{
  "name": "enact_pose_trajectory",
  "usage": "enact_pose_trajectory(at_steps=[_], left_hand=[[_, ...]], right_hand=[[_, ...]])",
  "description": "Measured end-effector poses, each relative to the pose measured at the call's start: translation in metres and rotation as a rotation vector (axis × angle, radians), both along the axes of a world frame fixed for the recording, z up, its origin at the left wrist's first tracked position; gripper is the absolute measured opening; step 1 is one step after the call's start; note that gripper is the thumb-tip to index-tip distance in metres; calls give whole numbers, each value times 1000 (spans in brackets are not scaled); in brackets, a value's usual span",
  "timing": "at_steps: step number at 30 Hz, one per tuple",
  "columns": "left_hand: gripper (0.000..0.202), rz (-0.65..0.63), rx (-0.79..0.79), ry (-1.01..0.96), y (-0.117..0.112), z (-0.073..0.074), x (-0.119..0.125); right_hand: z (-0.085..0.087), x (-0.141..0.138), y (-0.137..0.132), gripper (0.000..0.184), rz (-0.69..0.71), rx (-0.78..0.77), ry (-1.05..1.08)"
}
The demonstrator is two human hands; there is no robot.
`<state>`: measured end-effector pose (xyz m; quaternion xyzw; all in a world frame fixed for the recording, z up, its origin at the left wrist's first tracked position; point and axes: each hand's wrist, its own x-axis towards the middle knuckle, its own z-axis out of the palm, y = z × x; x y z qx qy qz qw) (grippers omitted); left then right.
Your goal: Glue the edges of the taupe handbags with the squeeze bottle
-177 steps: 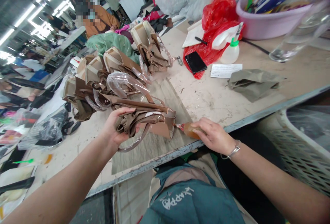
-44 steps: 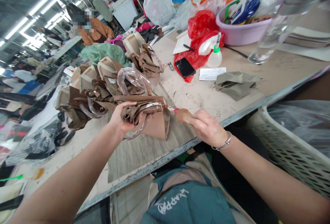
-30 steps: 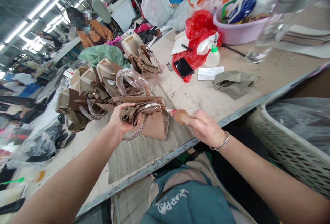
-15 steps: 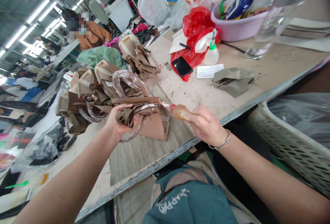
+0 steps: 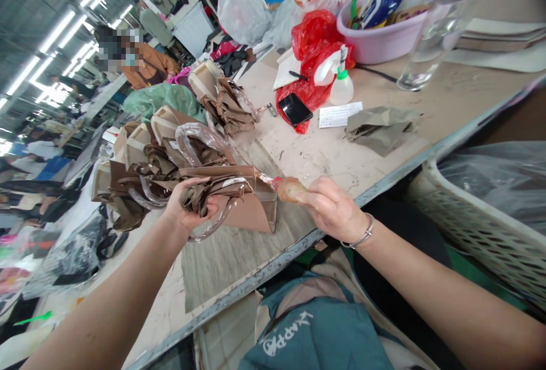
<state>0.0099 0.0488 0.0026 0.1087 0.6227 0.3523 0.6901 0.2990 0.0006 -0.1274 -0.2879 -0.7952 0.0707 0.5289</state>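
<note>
A tan handbag [image 5: 247, 210] lies on its side on a grey mat, with brown crumpled lining [image 5: 200, 195] pulled out at its opening. My left hand [image 5: 183, 211] is closed around that lining and the bag's edge. A plastic-wrapped bag handle [image 5: 218, 227] loops down beside my left fingers. My right hand [image 5: 330, 205] grips a tool with a bulbous brown handle [image 5: 292, 189] and a red collar. Its pale tip meets the right end of the bag's upper edge; the tip is too small to make out exactly.
Several similar bags [image 5: 145, 142] stand behind and left. Past the grey mat [image 5: 226, 267] lie a phone [image 5: 295, 109], a written note [image 5: 340, 115], a squeeze bottle [image 5: 342, 87] and brown paper [image 5: 381, 129]. A purple basin [image 5: 375, 43] sits farther back; a white crate [image 5: 473, 228] stands right.
The whole view has shifted slightly. Both hands keep their holds, and the tool's tip stays at the bag's upper edge.
</note>
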Motion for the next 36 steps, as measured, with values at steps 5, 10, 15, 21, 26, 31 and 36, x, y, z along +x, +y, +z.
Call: enact_pose_trajectory(at_steps=[5, 10, 15, 21, 26, 31, 36], left_hand=[[6, -12, 17, 26, -1, 0, -1], [11, -7, 19, 61, 0, 0, -1], [15, 0, 16, 59, 0, -1, -1], [18, 34, 17, 103, -1, 1, 3], [14, 10, -2, 85, 0, 2, 4], [13, 19, -4, 79, 2, 0, 4], [17, 29, 20, 131, 3, -3, 0]], right_hand=[[5, 1, 1, 42, -11, 22, -3], [-4, -2, -2, 39, -14, -10, -4], [1, -2, -2, 40, -8, 1, 4], [7, -2, 3, 41, -26, 52, -23], [-4, -2, -3, 37, -22, 1, -41], [-4, 1, -5, 38, -21, -9, -23], [4, -1, 1, 39, -16, 26, -7]])
